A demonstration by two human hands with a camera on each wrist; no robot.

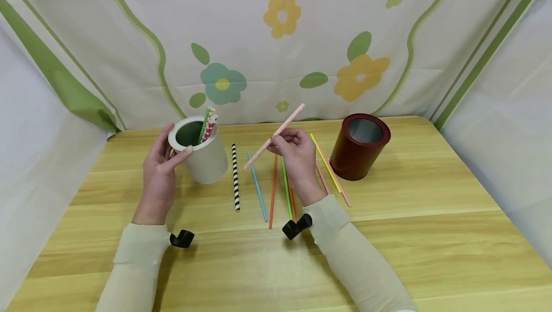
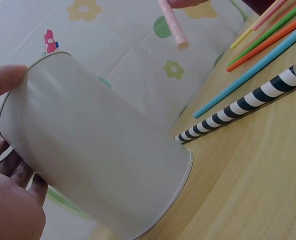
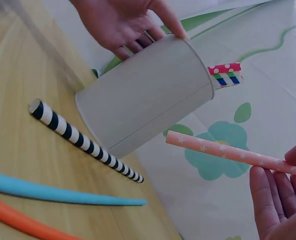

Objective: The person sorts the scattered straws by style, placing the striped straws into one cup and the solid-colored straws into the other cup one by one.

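Note:
My right hand (image 1: 297, 158) pinches a pink paper straw with white stars (image 3: 213, 147) between thumb and fingers, aslant above the table. Its lower end points left, toward the white can (image 1: 207, 161). That can stands upright at the left, with several patterned paper straws (image 1: 208, 125) poking out over its rim. From the left side my left hand (image 1: 159, 173) holds the can near the top, thumb at the front of the rim and fingers behind. A black-and-white striped straw (image 1: 235, 178) lies just right of the can, and a blue straw (image 1: 258, 187) lies beyond it.
Orange (image 1: 273, 192), green (image 1: 286, 190) and yellow straws (image 1: 327, 168) lie under and beside my right hand, with pink ones among them. A dark red can (image 1: 360, 151) stands upright at the right, its top open. A flowered curtain (image 1: 267, 53) hangs behind the wooden table (image 1: 241, 269).

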